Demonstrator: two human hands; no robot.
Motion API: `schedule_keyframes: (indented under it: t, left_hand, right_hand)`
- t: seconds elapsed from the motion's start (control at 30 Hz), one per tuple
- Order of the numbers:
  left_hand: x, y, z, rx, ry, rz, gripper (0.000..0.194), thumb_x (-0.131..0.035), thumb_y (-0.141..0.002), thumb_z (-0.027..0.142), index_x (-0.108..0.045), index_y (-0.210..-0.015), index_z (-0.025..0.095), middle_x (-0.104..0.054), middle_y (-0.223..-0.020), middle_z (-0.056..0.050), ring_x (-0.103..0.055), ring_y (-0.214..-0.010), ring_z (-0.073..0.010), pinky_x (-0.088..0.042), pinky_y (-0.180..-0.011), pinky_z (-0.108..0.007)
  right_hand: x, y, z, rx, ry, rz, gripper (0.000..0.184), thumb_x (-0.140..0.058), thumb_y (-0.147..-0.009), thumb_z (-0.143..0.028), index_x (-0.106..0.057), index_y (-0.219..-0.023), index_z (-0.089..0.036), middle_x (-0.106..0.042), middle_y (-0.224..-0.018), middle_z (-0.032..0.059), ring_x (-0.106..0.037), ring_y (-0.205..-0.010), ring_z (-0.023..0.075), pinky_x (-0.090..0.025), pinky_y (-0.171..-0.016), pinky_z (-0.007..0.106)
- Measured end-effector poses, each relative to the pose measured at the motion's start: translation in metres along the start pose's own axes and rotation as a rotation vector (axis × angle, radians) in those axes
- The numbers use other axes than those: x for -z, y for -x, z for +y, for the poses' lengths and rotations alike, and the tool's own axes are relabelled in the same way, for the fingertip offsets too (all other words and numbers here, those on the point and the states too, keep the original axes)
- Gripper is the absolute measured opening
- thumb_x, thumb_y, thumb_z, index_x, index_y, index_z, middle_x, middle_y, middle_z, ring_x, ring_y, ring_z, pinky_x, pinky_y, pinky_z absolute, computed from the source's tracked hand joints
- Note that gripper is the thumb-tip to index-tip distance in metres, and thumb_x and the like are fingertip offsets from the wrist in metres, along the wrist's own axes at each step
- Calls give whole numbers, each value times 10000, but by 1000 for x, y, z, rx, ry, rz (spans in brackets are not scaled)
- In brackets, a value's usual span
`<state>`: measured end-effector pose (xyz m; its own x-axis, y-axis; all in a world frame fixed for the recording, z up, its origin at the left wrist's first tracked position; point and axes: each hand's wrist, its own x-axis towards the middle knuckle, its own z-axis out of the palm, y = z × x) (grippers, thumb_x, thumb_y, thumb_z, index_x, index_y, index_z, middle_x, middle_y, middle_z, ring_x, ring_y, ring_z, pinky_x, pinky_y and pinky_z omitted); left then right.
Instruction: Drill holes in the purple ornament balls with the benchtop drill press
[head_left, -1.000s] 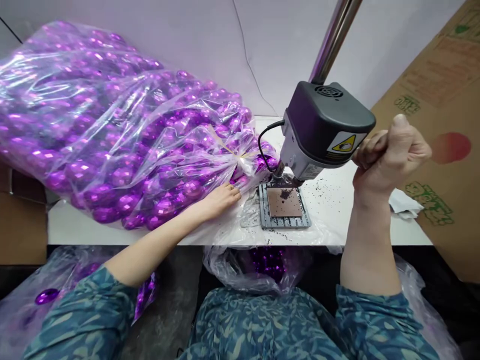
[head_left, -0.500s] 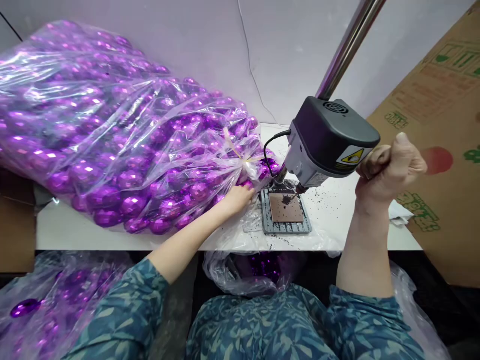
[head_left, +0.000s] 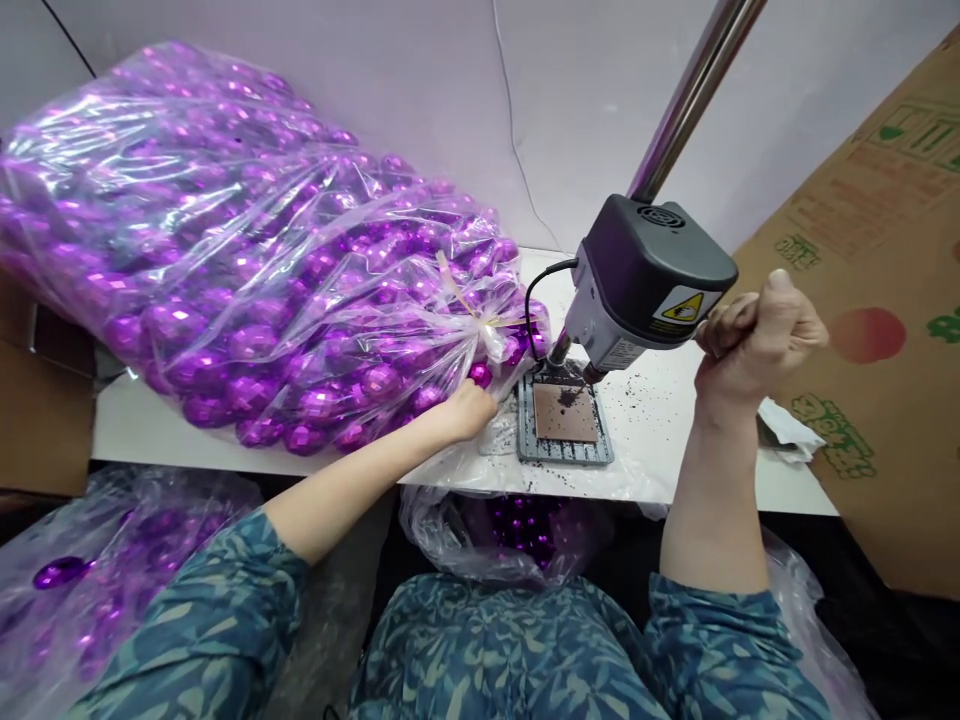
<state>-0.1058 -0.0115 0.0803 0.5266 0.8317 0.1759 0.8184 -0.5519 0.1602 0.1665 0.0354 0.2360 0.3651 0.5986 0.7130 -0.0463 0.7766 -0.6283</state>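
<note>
My left hand is closed in front of the tied neck of a big clear bag, with a shiny purple faceted ball at its fingertips. The large clear bag is full of such balls. My right hand makes a fist, thumb on top, against the right side of a small drill press; whatever it grips is hidden behind the fingers. Under the drill head, a brown square board lies on the grey slotted base, with dark shavings strewn over both.
A cardboard box stands at the right, another box at the left edge. Open plastic bags with purple pieces hang below the table edge. A white crumpled paper lies near my right forearm. A steel column rises behind the drill.
My left hand has drawn back slightly from the bag's neck towards me, and a purple ball now shows at its fingers. My right fist stays beside the drill head; the view has shifted slightly.
</note>
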Motion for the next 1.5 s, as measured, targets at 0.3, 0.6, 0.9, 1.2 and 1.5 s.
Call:
schedule_keyframes:
  t: [0.3,0.6,0.9,1.2,1.5]
  left_hand:
    - [8,-21,9,154,136,-359,159,-610,-963,199,-758,-934,149,-781,-935,-139,-763,-962,-339,-569,-949,-465]
    - [-13,-68,-7,302,-97,-23,560,-575,-1050,407,-495,-1546,160,-565,-1481,-239,-583,-1336,-389,-516,-1033,-469]
    - [-11,-60,-27,343,-40,-64,436,-627,-1005,249,-583,-1422,128,-699,-1306,-188,-684,-1206,-330,-538,-1004,-402]
    - [-25,-66,-15,424,-82,25,534,-739,-918,264,-605,-1427,177,-629,-1446,-213,-543,-1389,-419,-471,-1140,-539]
    - [-13,-42,-34,445,-6,450,540,-761,-923,387,-564,-1344,113,-443,-1623,-307,-264,-1635,-470,-204,-1326,-699]
  right_hand:
    - [-1,6,-4,-19,4,-7,541,-709,-787,-518,-350,-512,-221,-310,-393,-86,-261,-324,35,-139,-342,253]
    - [-1,10,-8,-18,4,-12,470,-636,-855,-432,-385,-520,-217,-328,-403,-77,-275,-339,39,-178,-338,253]
    - [1,12,-5,2,-23,-17,501,-651,-848,-434,-379,-497,-204,-331,-391,-73,-298,-327,39,-190,-345,251]
    - [1,13,-4,30,-35,-15,481,-625,-881,-385,-389,-506,-200,-331,-399,-65,-302,-338,41,-198,-370,258]
    - [3,15,-4,35,-40,-35,507,-640,-891,-406,-410,-494,-192,-337,-408,-69,-320,-354,39,-223,-391,264]
